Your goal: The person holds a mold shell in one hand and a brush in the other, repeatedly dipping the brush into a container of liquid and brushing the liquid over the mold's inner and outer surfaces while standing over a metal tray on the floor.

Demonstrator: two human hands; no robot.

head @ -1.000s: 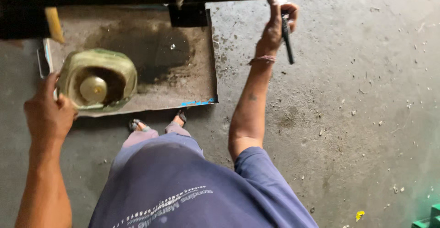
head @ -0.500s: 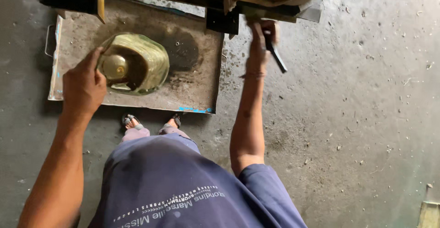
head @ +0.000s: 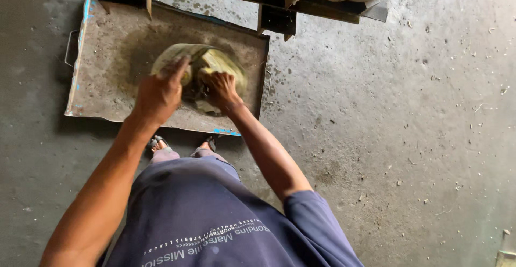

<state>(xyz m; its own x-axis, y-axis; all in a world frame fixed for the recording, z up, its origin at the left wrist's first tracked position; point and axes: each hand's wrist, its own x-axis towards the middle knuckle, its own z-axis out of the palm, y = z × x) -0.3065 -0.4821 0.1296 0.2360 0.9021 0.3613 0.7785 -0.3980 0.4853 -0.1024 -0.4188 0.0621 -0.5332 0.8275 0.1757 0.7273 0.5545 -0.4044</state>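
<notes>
The right hand (head: 221,88) has come down from the dark frame overhead to join the left hand (head: 159,92), both gripping the blurred, dished brass-yellow metal piece (head: 200,65) on the rusty flat metal tray (head: 107,68), handling evidently underway, unfinished.

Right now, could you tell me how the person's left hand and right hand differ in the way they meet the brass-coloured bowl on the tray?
The left hand lies over the near-left rim of the brass-coloured bowl, back up and fingers pointing across it; the right hand reaches down into the bowl's middle, fingers curled. The left hand sits nearer the tray's centre, the right nearer its right edge. The left forearm runs straighter, the right bends at the elbow. Both are bare, blurred and touching the bowl.
</notes>
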